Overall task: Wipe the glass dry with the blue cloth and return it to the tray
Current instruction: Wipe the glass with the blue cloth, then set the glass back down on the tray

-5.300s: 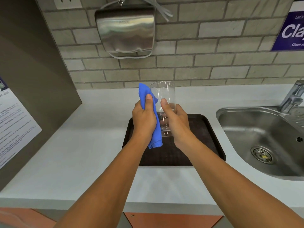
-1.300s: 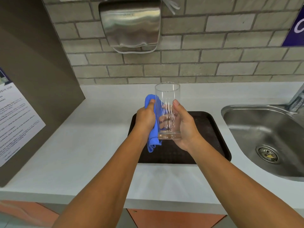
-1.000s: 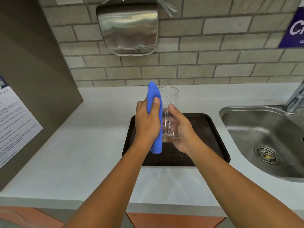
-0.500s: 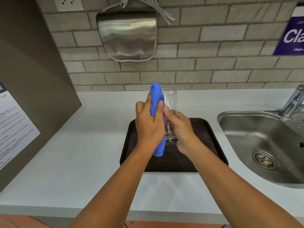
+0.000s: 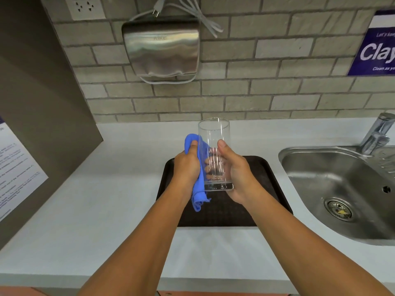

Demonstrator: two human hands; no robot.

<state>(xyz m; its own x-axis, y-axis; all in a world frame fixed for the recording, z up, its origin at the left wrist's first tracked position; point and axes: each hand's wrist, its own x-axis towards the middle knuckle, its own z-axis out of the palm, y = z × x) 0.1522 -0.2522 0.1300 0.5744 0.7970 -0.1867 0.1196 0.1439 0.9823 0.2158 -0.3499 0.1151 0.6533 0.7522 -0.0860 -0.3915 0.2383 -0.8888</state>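
Observation:
A tall clear glass [image 5: 214, 137] stands upright in the air above the dark brown tray [image 5: 265, 167]. My right hand [image 5: 237, 174] grips its lower half from the right, thumb on the near side. My left hand [image 5: 187, 165] presses the blue cloth [image 5: 197, 195] against the glass's left side. The cloth bunches above my thumb and hangs down below the glass's base. My fingers show through the glass wall.
The tray lies on a white counter [image 5: 106, 199] against a brick wall. A steel sink [image 5: 342, 189] with a tap [image 5: 378, 133] is at the right. A steel hand dryer [image 5: 161, 50] hangs on the wall above. A dark panel [image 5: 42, 124] stands at the left.
My left hand has slid the cloth down the glass's left side, so the rim now stands bare. The glass has turned slightly in my right hand.

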